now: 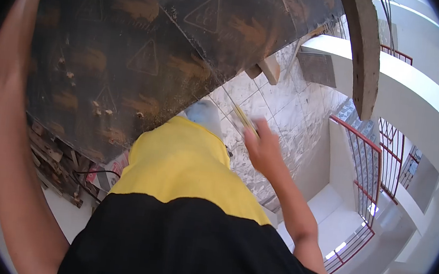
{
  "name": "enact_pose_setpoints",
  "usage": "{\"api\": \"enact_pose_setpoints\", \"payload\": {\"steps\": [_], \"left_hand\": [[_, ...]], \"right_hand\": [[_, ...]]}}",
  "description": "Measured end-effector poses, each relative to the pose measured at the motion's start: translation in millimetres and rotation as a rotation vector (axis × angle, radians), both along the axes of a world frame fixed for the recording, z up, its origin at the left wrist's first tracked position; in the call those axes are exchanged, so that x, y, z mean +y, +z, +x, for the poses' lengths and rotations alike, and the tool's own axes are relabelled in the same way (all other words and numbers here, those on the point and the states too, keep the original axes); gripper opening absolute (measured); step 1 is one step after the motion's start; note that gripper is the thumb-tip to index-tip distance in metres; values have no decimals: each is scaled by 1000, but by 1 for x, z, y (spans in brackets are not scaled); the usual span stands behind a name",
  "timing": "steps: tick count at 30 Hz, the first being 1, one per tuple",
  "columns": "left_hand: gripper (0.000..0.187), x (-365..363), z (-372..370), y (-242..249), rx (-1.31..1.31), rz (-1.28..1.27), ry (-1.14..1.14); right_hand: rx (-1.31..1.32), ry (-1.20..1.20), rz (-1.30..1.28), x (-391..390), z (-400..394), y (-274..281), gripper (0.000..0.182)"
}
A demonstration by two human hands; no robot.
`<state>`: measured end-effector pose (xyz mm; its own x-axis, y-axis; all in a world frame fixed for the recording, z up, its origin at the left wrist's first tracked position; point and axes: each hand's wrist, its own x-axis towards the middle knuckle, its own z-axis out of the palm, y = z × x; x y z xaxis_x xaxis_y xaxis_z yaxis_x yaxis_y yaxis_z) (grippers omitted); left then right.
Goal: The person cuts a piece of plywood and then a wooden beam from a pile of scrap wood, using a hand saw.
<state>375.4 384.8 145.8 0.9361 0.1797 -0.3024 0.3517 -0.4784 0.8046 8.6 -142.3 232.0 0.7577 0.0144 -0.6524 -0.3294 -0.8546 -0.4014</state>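
A large dark sheet (131,65) with printed triangles and brown smears fills the upper left. My right hand (263,146), blurred by motion, is closed round a thin tool (240,113) with a yellowish part. The tool's slender end points up and left to the sheet's lower right edge, close to a straight line across the sheet. What kind of tool it is, I cannot make out. My left arm reaches up along the left side, past the sheet, and its hand lies outside the picture.
Below lies a dirty tiled floor (286,104). Scrap wood (55,166) and a black cable (101,171) are at lower left. A wooden piece (271,69) shows under the sheet's edge. A curved wooden beam (362,55) hangs at upper right, near white walls and red railings (357,134).
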Motion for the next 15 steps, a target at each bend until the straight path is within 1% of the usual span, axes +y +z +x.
{"api": "enact_pose_setpoints", "payload": {"steps": [1, 2, 3, 4, 5, 6, 7, 8, 9, 10, 12, 14, 15], "left_hand": [[38, 3, 0, -8, -40, -5, -11], [38, 5, -4, -9, -46, 2, -13], [39, 4, -10, -6, -60, 29, 6], [41, 1, -5, -6, -76, 52, 3], [103, 76, 40, -63, -49, 115, -325], [103, 71, 48, -61, -58, 116, -356], [103, 65, 44, -56, -12, 145, -248], [103, 66, 34, -55, 48, 180, -135], [103, 76, 34, -51, 33, 193, -145], [92, 83, 36, -55, -65, 155, -119], [82, 75, 35, -61, -121, 107, -144], [83, 70, 40, -53, 12, 141, -141], [83, 69, 43, -53, 59, 158, -144]], "right_hand": [[-26, 2, 21, -18, -24, 28, 34], [-53, 5, 48, -26, -36, 43, 34], [-60, -7, 59, -23, -29, 31, 34], [-87, 55, 72, -15, -17, 7, 34], [-115, 114, 79, -6, 1, -19, 34], [-90, 123, 27, 18, 36, -58, 34], [-215, 128, 147, 47, 63, -86, 36], [-417, 315, 182, 68, 80, -110, 36], [-263, 140, 222, 80, 91, -104, 36], [-275, 116, 223, 74, 90, -91, 36], [-99, 89, 134, 42, 48, -52, 38], [14, 74, 55, -7, -8, -2, 40], [-57, 45, 68, -23, -36, 22, 41]]}}
